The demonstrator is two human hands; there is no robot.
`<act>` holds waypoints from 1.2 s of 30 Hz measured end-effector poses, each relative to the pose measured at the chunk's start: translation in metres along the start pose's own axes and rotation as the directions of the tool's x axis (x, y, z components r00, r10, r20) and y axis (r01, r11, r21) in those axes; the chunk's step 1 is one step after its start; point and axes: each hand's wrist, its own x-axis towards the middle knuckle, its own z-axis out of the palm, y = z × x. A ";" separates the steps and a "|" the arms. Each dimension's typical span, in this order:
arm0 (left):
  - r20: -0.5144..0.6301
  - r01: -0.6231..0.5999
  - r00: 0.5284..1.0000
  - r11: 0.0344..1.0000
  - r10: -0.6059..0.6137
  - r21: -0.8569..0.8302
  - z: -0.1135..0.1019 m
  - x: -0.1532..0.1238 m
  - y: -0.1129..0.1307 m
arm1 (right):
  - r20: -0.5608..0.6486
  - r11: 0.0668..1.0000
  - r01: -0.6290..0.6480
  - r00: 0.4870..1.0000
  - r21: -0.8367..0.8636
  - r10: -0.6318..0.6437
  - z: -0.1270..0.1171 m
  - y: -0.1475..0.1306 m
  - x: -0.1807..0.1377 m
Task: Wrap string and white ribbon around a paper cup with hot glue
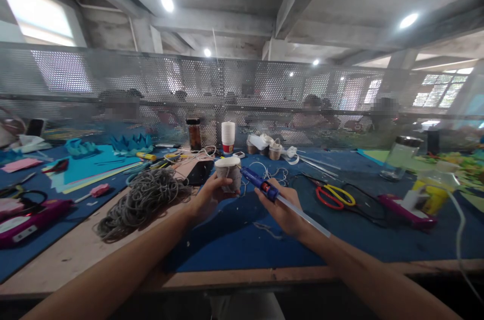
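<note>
My left hand [217,190] is closed around a paper cup [228,173] whose outside looks wrapped in grey cord up to near the white rim. The cup is held roughly upright above the blue mat [234,239]. In my right hand [282,206] is a blue hot glue gun [260,182], with a clear glue stick [306,219] poking out of its back. The gun's nozzle points at the right side of the cup, close below the rim; whether it touches cannot be made out. To the left lies a tangled heap of grey cord [141,199].
Behind the cup stand a stack of paper cups [228,134] and a dark-lidded jar [193,134]. Scissors with red and yellow handles [336,196] lie right, near a magenta power strip [408,211] and a glass jar [399,158]. Another power strip [34,221] sits left. A perforated metal screen [257,88] closes the back.
</note>
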 end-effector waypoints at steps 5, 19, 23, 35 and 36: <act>-0.001 0.014 1.000 1.000 -0.014 -0.025 -0.001 -0.001 0.001 | -0.017 1.000 0.000 1.000 0.001 0.000 0.001 0.002 0.000; 0.010 0.018 1.000 0.998 -0.018 -0.058 -0.002 -0.001 0.001 | -0.029 1.000 -0.022 0.999 0.000 0.022 0.003 0.003 0.000; 0.018 0.024 1.000 0.997 -0.022 -0.075 -0.004 0.000 -0.001 | -0.024 1.000 -0.023 0.999 0.011 0.023 0.003 0.005 0.000; 0.063 0.034 0.998 0.995 -0.028 -0.095 -0.006 0.001 -0.001 | -0.045 0.998 -0.057 0.997 -0.007 0.057 0.002 0.004 0.002; 0.066 0.036 0.997 0.995 -0.030 -0.094 -0.007 0.001 -0.001 | -0.042 0.998 -0.063 0.997 -0.009 0.062 0.002 0.005 0.001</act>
